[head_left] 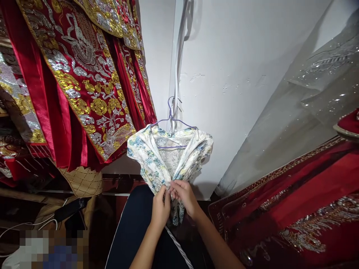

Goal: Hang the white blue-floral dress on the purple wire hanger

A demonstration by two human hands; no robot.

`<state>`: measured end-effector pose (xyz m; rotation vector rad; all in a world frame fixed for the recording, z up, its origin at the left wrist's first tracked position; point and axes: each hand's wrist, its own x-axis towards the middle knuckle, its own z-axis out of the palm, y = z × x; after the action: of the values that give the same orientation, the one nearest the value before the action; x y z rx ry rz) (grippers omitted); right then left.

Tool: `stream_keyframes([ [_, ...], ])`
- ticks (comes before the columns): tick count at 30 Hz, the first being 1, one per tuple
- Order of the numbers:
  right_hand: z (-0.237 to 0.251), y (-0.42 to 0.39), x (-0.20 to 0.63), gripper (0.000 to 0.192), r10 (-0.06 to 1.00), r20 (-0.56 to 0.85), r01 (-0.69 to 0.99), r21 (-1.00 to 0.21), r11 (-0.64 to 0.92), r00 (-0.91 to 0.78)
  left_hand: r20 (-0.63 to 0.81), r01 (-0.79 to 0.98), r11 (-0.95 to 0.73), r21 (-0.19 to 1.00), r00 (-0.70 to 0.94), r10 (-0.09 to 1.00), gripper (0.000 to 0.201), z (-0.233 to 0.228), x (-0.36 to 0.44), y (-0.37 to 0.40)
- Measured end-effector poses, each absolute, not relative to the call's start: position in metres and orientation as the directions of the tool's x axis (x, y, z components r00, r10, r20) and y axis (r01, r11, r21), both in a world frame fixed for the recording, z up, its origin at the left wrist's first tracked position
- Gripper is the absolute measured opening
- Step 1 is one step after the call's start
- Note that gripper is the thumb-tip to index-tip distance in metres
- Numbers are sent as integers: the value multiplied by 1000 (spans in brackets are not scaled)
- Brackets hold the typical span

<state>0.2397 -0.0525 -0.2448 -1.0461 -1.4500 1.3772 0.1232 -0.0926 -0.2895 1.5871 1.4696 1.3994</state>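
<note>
Against the white wall, at the corner where it turns, hangs a small floral dress on a purple wire hanger, and we have both hands at its lower front. Our left hand pinches the fabric edge between thumb and fingers, and our right hand grips the facing edge just beside it, fingertips nearly touching at the closure. We cannot tell whether a button or a knot sits between them.

We judge the main risk to be a downward tug: the wire hanger looks light, and pulling hard could tilt it or slip the dress off one shoulder. The thin cloth could also pucker if pinched unevenly.

No table carries anything; the dress hangs free above our dark-clad lap. Red embroidered robes with gold and silver thread hang at the upper left, another red embroidered garment lies at lower right, and a sheer sequinned fabric drapes above it.
</note>
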Motion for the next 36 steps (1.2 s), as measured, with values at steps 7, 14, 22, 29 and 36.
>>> stream_keyframes([
  [7,-149,1,258,27,981,-6,-241,-969,-53,-193,337,481,-293,826,-4,942,23,-288,143,-89],
  [14,-69,32,238,23,975,186,-350,-927,134,-120,322,563,-299,771,60,945,19,-294,136,-87],
  [22,-80,11,219,29,918,361,-272,-911,310,-165,415,494,-396,774,76,906,14,-213,97,-71],
  [29,-75,-5,221,27,890,415,-210,-902,376,-187,786,485,-681,548,-19,619,24,-80,87,-29],
  [36,-101,25,228,28,881,451,-68,-892,446,-141,856,588,-655,474,-133,500,17,-54,71,-12],
])
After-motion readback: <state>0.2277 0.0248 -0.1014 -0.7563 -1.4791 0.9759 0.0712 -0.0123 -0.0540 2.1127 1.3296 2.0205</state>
